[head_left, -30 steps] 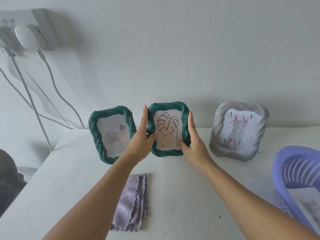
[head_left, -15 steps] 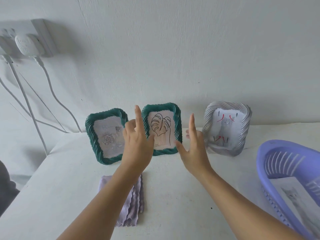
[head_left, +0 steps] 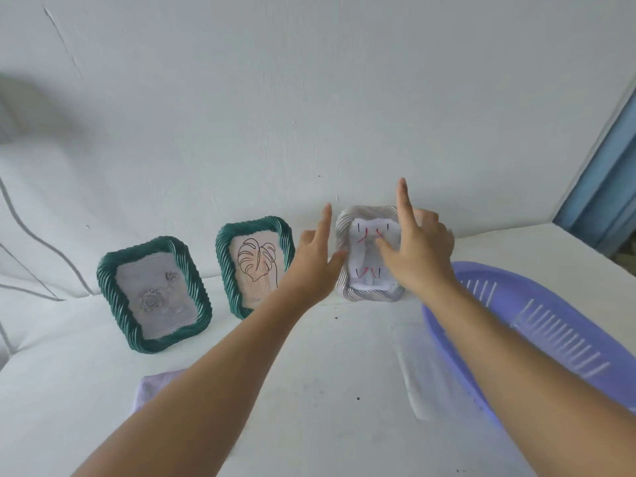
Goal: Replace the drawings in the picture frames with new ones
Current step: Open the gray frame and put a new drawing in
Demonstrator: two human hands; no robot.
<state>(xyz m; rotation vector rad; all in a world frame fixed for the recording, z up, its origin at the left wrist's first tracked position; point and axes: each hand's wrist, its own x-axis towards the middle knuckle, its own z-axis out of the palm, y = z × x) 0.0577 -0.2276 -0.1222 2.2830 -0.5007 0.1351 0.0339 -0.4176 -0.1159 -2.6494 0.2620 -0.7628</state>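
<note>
Three small picture frames stand against the white wall. The left green frame (head_left: 153,294) shows a grey rose drawing. A leaf line drawing fills the middle green frame (head_left: 255,265). At the right stands a silver frame (head_left: 364,256) with a pale drawing marked by red and black strokes. My left hand (head_left: 315,266) is spread open at the silver frame's left edge. My right hand (head_left: 418,251) is open in front of its right side, forefinger raised, covering that part. Neither hand grips anything.
A purple slotted plastic basket (head_left: 550,325) sits at the right on the white table (head_left: 327,390). A lilac cloth (head_left: 151,390) lies near the front left, partly under my left forearm. A blue door edge (head_left: 609,187) stands far right. Grey cables (head_left: 31,235) hang at the left.
Both hands let go of the middle green frame, which stays upright, and moved right to the silver frame. The view has swung right as well.
</note>
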